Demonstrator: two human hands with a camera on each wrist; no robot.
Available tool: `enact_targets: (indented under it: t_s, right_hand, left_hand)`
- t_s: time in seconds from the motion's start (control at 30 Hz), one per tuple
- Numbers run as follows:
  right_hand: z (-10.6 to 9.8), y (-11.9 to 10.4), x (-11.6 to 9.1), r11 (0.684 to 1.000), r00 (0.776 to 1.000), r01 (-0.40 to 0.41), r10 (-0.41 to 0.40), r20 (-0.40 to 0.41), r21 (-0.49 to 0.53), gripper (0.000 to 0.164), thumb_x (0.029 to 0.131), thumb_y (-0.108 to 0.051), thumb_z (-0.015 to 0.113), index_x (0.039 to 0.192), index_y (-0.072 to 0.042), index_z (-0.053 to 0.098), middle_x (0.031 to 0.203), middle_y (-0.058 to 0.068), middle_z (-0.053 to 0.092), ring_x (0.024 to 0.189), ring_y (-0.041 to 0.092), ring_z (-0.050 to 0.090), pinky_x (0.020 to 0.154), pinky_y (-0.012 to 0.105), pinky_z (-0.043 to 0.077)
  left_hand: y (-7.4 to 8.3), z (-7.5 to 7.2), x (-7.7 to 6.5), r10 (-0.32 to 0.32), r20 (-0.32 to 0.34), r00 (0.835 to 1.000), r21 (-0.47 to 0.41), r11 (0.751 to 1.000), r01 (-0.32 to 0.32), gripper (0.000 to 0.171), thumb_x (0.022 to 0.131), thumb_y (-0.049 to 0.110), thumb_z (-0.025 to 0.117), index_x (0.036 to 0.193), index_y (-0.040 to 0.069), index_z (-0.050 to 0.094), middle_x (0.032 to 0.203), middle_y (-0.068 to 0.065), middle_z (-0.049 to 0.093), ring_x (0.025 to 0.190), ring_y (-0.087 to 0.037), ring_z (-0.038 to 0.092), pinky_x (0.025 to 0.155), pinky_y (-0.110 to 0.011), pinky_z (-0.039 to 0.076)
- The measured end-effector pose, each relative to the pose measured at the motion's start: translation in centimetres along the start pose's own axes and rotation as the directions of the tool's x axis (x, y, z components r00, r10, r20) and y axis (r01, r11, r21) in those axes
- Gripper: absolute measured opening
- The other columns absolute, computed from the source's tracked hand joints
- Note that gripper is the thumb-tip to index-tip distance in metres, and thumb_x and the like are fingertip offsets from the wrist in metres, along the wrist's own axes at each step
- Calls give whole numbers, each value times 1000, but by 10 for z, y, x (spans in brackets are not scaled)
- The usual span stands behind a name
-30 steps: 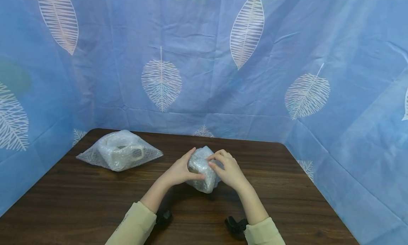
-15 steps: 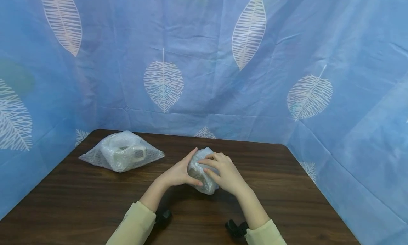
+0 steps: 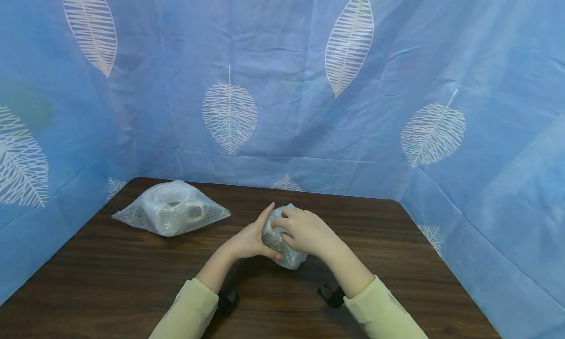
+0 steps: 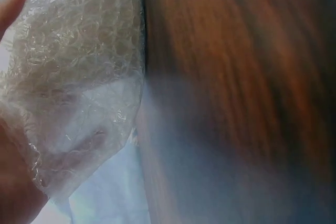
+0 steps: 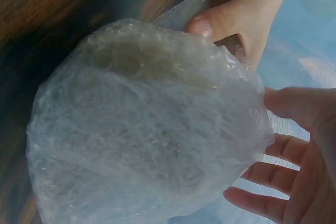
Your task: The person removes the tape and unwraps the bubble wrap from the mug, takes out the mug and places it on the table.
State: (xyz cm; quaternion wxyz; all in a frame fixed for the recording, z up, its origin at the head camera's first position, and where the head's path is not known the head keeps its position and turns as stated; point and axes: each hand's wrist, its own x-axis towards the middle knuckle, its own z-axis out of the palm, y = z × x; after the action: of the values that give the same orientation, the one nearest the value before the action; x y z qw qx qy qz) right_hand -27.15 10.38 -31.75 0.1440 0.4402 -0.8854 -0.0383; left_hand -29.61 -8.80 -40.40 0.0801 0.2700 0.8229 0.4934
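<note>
A bundle of bubble wrap (image 3: 289,256) stands near the middle of the dark wooden table. From its left side my left hand (image 3: 249,241) grips it, thumb along the front and fingers round the back. My right hand (image 3: 309,231) bends over the top right, its fingers curled at the wrap. Seen from the right wrist, the thumb (image 5: 289,103) meets the edge of the wrap and the other fingers lie behind that edge. Close up in the left wrist view, the layered bubble wrap (image 4: 79,40) shows something beige inside, mostly hidden.
A second bubble-wrapped item (image 3: 172,209), with a pale handle-like loop showing through, lies at the back left of the table (image 3: 375,260). A blue curtain (image 3: 282,84) with white leaf prints hangs behind and along both sides.
My right hand has moved a little left over the bundle's top, and its fingers have curled in more. The left hand keeps its grip, and the bundle has turned slightly.
</note>
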Motion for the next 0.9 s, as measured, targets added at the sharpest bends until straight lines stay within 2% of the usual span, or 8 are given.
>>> enact_targets:
  t_s: [0.2,0.33,0.43,0.47,0.53,0.6,0.7,0.9]
  right_hand:
    - [-3,-2,2,998,999,-37,35,35,48,15,90,-13,68,105,-15,65,98,-2,57,76,13,55,64,26,48]
    - [-4,-2,2,996,997,-56,51,65,71,12,89,-11,66,101,-16,64,97,-3,56,78,14,54,64,26,48]
    - [-4,-3,2,995,996,-55,49,72,82,14,88,-10,63,98,-19,64,96,-5,55,74,13,50,60,25,44]
    - [-4,-3,2,996,997,-50,45,70,78,15,88,-9,62,98,-20,65,96,-5,55,73,13,49,58,25,43]
    - [-3,-4,2,997,998,-38,35,52,63,19,87,-8,62,99,-21,68,97,-4,56,69,13,48,55,24,41]
    - [-2,-5,2,999,999,-24,23,34,41,23,86,-6,62,101,-21,71,97,-2,58,65,13,46,51,23,39]
    - [-2,-7,2,1000,1000,-3,3,18,2,23,86,-7,64,102,-21,73,95,-1,59,59,11,43,48,21,38]
    - [-3,-8,2,998,999,38,-37,22,-47,6,86,-16,71,91,-19,69,87,-2,56,53,6,41,51,19,40]
  left_hand:
    - [1,2,1,-5,-14,1000,0,1000,5,121,74,28,85,154,34,-5,151,-15,32,129,-33,41,100,-57,33]
    - [1,2,2,-16,-4,1000,4,1000,16,117,77,26,83,154,35,-4,135,-13,52,95,-26,60,89,-49,40]
    - [1,2,2,-30,12,999,0,1000,30,117,77,26,82,153,38,-6,115,-9,63,63,-22,53,78,-43,41]
    - [0,3,2,-29,13,999,-3,1000,29,117,78,26,82,153,38,-7,113,-9,63,60,-22,50,77,-43,42]
    - [-1,3,2,-23,7,1000,-4,1000,23,117,78,26,82,153,36,-6,120,-12,60,70,-27,57,80,-45,44]
    - [-1,2,1,-19,-4,1000,-6,1000,19,117,77,27,82,154,34,-5,134,-16,52,96,-32,59,87,-50,44]
    - [0,2,0,-18,-16,1000,-12,1000,18,115,77,26,82,155,31,-3,154,-15,24,132,-36,36,94,-53,40]
    - [4,2,-1,-22,14,1000,-30,999,23,112,80,22,80,155,28,-4,156,-15,20,132,-35,37,95,-51,40]
